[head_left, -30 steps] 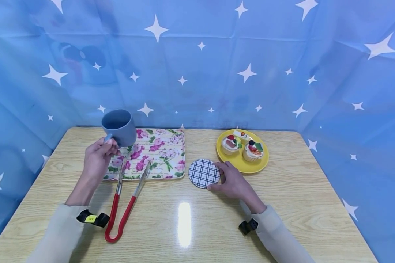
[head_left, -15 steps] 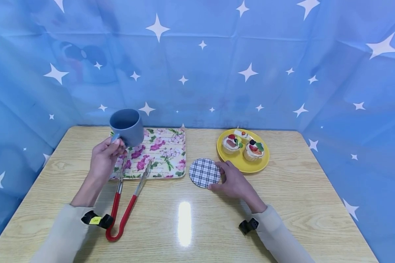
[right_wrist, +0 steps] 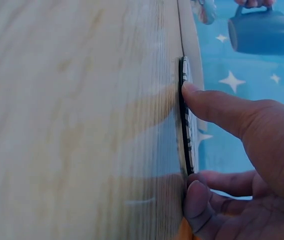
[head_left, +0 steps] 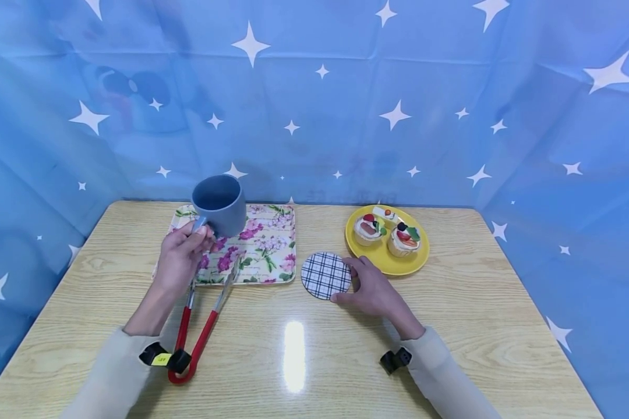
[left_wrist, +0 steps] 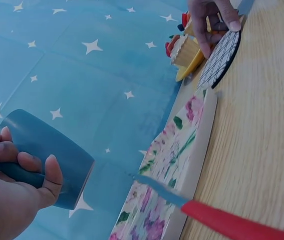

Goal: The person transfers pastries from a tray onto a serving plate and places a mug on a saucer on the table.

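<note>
My left hand (head_left: pixel 182 256) grips a blue-grey mug (head_left: pixel 228 212) by its handle. The mug hangs in the air over a floral tray (head_left: pixel 272 244), its mouth tipped a little toward me. In the left wrist view my fingers (left_wrist: pixel 19 160) curl round the handle. My right hand (head_left: pixel 369 288) holds a round checked coaster (head_left: pixel 322 276) at its right rim, thumb and fingers spread along the edge. In the right wrist view the coaster (right_wrist: pixel 187 125) lies flat on the table. Red-handled tongs (head_left: pixel 204 337) lie under my left forearm, their metal ends on the tray.
A yellow plate (head_left: pixel 398 269) with two cupcakes and a small pastry piece stands just behind my right hand. The wooden table (head_left: pixel 477 302) ends at the back against a blue curtain (head_left: pixel 340 145) with white stars.
My left hand has carried the mug to the right over the tray, uncovering the tray's left corner. My right hand and the coaster have stayed in place.
</note>
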